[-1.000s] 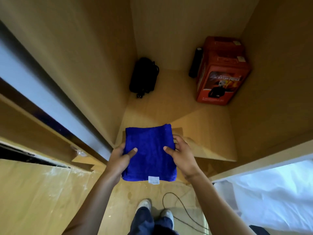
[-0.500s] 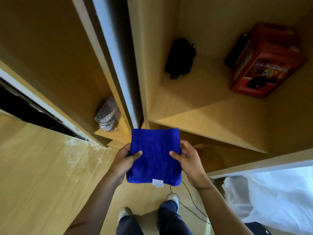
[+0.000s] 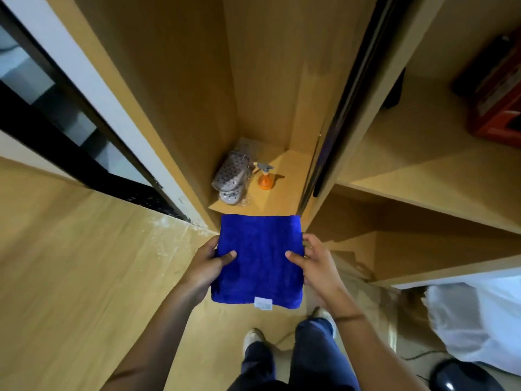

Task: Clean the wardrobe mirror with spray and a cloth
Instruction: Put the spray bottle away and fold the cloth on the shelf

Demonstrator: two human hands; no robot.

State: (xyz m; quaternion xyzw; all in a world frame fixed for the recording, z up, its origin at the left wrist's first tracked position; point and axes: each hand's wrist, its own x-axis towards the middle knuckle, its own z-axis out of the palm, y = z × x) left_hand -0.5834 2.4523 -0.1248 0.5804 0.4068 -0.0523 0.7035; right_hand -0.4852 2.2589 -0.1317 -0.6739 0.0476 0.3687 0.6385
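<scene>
Nearest the camera, the person's legs and pale shoes [image 3: 253, 338] stand on the wooden floor [image 3: 84, 277], facing the open wardrobe. Just above them the folded blue cloth [image 3: 258, 259] is held flat and level between both hands, its small white label [image 3: 262, 302] on the near edge. The left hand [image 3: 207, 268] pinches the cloth's left edge, thumb on top and fingers curled beneath; the right hand [image 3: 317, 263] pinches the right edge the same way. Holding it by two sides like this keeps the folds neat and gives a flat, firm pad, which suits wiping glass, so the cloth looks ready but not yet in use. Beyond the cloth, on the floor of the narrow wardrobe compartment, stands a small orange spray bottle [image 3: 265, 179] with a grey trigger head, upright and untouched, just beside a pair of slippers in a clear wrapper [image 3: 231, 177]. It sits within easy reach straight ahead, so picking it up is probably the next step, and one hand will have to let go of the cloth for that. To the left, a dark-framed reflective panel [image 3: 56, 108] runs up along the wardrobe side; that may be the mirror, though I cannot tell for certain. Far right, a red box [image 3: 499, 88] rests on a shelf.
</scene>
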